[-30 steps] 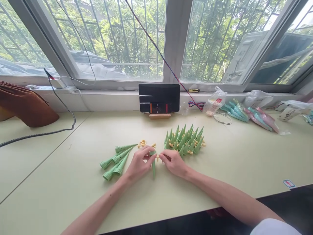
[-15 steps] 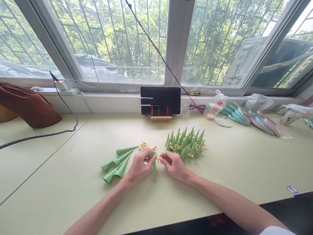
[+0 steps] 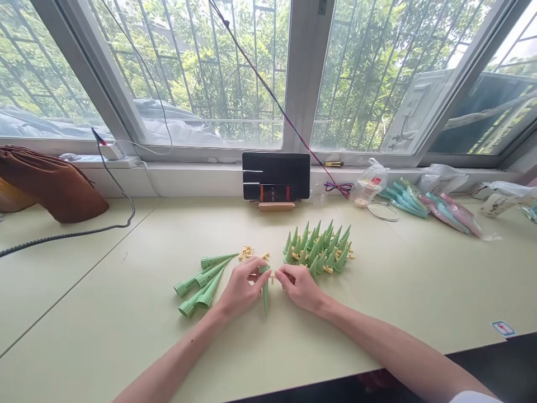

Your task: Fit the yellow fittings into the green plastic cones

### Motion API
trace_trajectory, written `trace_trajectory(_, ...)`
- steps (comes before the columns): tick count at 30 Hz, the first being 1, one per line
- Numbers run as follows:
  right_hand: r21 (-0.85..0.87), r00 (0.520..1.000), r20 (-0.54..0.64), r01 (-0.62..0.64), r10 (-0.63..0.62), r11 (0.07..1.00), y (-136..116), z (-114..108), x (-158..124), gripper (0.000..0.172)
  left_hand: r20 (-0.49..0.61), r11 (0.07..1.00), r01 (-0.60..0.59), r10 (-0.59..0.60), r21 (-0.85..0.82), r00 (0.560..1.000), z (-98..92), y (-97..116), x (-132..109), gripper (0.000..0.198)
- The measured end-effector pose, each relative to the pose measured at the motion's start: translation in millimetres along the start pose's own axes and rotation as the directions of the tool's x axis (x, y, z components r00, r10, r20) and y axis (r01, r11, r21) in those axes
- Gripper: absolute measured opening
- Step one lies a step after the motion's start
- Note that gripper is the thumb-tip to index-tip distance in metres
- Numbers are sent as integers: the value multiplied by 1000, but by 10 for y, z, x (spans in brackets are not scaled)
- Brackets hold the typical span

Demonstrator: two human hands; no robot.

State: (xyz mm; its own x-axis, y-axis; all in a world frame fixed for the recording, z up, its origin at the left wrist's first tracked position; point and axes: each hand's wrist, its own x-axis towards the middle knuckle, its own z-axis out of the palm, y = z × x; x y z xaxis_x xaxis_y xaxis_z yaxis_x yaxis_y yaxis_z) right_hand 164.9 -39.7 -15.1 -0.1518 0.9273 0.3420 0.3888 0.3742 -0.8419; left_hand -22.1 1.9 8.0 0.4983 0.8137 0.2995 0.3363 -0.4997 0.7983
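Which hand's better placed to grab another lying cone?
Left, probably: the left hand sits right beside the lying cones, while the right hand, pinching a yellow peg, is beyond the held cone.

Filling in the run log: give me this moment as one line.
left hand holds green cone, tip toward person | right hand pinches yellow peg beside its wide end | lying cones left | standing cones right

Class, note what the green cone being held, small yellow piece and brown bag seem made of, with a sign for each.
Green cone in the left hand: likely moulded plastic, matt, even colour. Small yellow piece at the right hand: probably plastic, too small to be sure. Brown bag: soft cloth or suede, sagging, creased.
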Motion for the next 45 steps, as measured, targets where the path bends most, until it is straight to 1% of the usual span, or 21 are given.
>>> trace_trajectory(2, -23, 1000, -3, 5, -5, 1000, 0, -1, 2, 45, 15, 1000, -1, 1, -6, 1000, 0, -7, -1, 20)
trace_trajectory(4, -34, 1000, -5, 10, -10, 999, -9, -4, 0, 46, 23, 1000, -5, 5, 0, 1000, 1, -14, -1, 20)
trace_trajectory(8, 6, 1000, 1, 13, -13, 1000, -35, -17, -9, 34, 24, 1000, -13, 12, 27, 1000, 7, -14, 1, 20)
trace_trajectory(11, 41, 1000, 13, -4, 3, 999, -39, -27, -19, 25, 5, 999, -17, 17, 40, 1000, 10, -3, 6, 20)
trace_trajectory(16, 29, 1000, 15, 4, -5, 1000, -31, -38, -22, 20, -42, 998, 1, 2, 69, 999, 9, 4, 19, 18)
trace_trajectory(21, 40, 999, 36, 8, -10, 999, -66, -57, -17, 26, -56, 998, -1, 4, 55, 998, 27, 5, 23, 19)
trace_trajectory(27, -8, 999, 45, -5, 6, 1000, -36, -65, -17, 35, -46, 998, -10, 13, 54, 999, 37, 43, 13, 20)
trace_trajectory(32, -53, 1000, 18, 3, -2, 999, -5, -62, -14, 42, -29, 999, -13, 14, 48, 999, 46, 34, 10, 19)
trace_trajectory(34, -47, 1000, 9, 12, -12, 999, -20, -66, -16, 39, -27, 999, -12, 14, 52, 1000, 48, 23, 12, 20)
trace_trajectory(37, -10, 1000, 1, 15, -15, 1000, -44, -74, -24, 27, -29, 998, -9, 11, 62, 1000, 46, 13, 17, 20)
trace_trajectory(38, 2, 1000, 0, 8, -8, 1000, -46, -76, -28, 25, -35, 998, -5, 7, 65, 999, 43, 12, 19, 20)
trace_trajectory(41, 22, 1000, 8, -15, 14, 1000, -34, -75, -33, 25, -54, 997, 15, -11, 77, 999, 34, 19, 23, 20)
trace_trajectory(45, 30, 1000, 16, -15, 14, 999, -10, -70, -27, 23, -64, 995, 18, -12, 95, 998, 31, 29, 25, 19)
